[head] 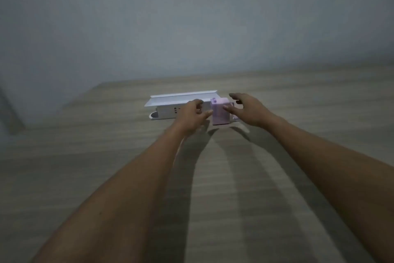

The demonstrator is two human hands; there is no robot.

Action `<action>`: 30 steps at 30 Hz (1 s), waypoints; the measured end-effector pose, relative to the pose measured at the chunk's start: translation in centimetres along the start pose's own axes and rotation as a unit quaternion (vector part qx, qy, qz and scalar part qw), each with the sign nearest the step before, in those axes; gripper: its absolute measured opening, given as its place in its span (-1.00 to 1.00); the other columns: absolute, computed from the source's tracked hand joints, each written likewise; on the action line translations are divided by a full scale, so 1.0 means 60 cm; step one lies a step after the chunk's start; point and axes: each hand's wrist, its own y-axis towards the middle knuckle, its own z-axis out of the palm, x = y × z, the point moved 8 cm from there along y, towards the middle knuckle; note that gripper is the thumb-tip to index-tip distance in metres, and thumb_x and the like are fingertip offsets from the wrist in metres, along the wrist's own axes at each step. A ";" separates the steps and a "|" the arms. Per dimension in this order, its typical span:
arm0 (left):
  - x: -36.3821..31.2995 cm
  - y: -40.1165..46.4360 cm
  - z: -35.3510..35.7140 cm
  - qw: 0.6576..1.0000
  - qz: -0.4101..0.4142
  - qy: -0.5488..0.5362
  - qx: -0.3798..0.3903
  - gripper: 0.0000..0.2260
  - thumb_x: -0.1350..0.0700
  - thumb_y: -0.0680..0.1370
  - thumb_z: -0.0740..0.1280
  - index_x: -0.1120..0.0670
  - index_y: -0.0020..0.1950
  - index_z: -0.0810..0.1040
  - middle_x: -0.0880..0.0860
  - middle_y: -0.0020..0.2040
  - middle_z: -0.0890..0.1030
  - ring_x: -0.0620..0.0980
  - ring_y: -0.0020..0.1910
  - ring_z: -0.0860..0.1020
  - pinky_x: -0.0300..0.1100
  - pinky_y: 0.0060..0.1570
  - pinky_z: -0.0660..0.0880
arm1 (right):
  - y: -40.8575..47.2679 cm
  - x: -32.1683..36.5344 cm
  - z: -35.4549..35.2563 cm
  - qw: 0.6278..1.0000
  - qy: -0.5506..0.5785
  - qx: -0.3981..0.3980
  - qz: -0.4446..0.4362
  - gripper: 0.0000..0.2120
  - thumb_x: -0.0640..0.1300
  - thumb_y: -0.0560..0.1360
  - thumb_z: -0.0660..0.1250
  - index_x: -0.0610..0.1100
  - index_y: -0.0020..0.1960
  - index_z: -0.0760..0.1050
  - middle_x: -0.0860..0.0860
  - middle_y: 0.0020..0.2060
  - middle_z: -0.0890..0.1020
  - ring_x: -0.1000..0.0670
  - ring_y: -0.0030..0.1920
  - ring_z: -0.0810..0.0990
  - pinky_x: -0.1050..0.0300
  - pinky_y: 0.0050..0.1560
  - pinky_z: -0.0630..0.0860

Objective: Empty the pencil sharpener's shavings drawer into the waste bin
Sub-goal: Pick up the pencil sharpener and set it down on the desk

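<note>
Lilac plastic marks the pencil sharpener [220,113], a small boxy unit standing upright on a wood-grain table [128,177] toward the far edge, close to a plain grey wall [191,17]; a small knob of the same colour sits on its top, and a crank-like part juts from its right side, though blur hides the detail; whether its shavings drawer is in or out cannot be told. Just to its left lies a long white box [168,111] with its lid [181,97] raised behind it, the box's right end hidden behind the person's left hand [193,116]; that hand reaches in from the lower left on a bare forearm, fingers loosely curled and spread, its thumb stretched toward the sharpener's left face and seemingly at or just short of touching it; it grips nothing. Across from it the right hand [248,111] comes in from the lower right, fingers splayed wide, its thumb against or just before the sharpener's front upper corner and the other fingers arched above and behind the unit; it too holds nothing; both arms cast long dark shadows across the tabletop toward the camera.
</note>
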 end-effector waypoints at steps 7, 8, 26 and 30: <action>0.027 0.023 0.047 0.994 -0.009 -0.110 0.014 -0.52 0.17 0.55 0.43 0.19 0.45 0.45 0.18 0.30 0.59 0.16 0.27 0.58 0.09 0.22 0.57 | 0.017 -0.033 0.029 0.991 0.128 -0.026 -0.001 -0.44 -0.13 0.53 0.46 -0.28 0.46 0.42 -0.19 0.35 0.57 -0.15 0.30 0.58 -0.08 0.34 0.50; 0.028 0.026 0.049 0.993 -0.005 -0.116 0.013 -0.54 0.19 0.55 0.43 0.20 0.43 0.47 0.19 0.28 0.61 0.16 0.25 0.60 0.12 0.22 0.58 | 0.017 -0.032 0.027 0.991 0.132 -0.029 -0.003 -0.45 -0.16 0.52 0.46 -0.28 0.46 0.42 -0.20 0.35 0.57 -0.16 0.30 0.58 -0.10 0.33 0.51; -0.042 -0.067 -0.027 0.998 -0.007 -0.063 0.005 -0.55 0.25 0.54 0.44 0.28 0.41 0.47 0.28 0.19 0.64 0.07 0.05 0.61 0.07 0.22 0.57 | -0.062 0.061 -0.029 0.978 0.207 0.008 -0.010 -0.53 -0.28 0.51 0.46 -0.31 0.39 0.48 -0.20 0.24 0.62 -0.10 0.13 0.63 0.11 0.04 0.65; -0.080 -0.137 -0.058 0.997 -0.009 -0.069 0.017 -0.56 0.27 0.55 0.42 0.26 0.43 0.47 0.25 0.13 0.64 0.05 0.03 0.59 0.03 0.21 0.54 | -0.114 0.107 -0.053 0.978 0.208 0.014 -0.018 -0.52 -0.27 0.50 0.48 -0.31 0.39 0.48 -0.20 0.25 0.62 -0.08 0.12 0.64 0.23 0.08 0.62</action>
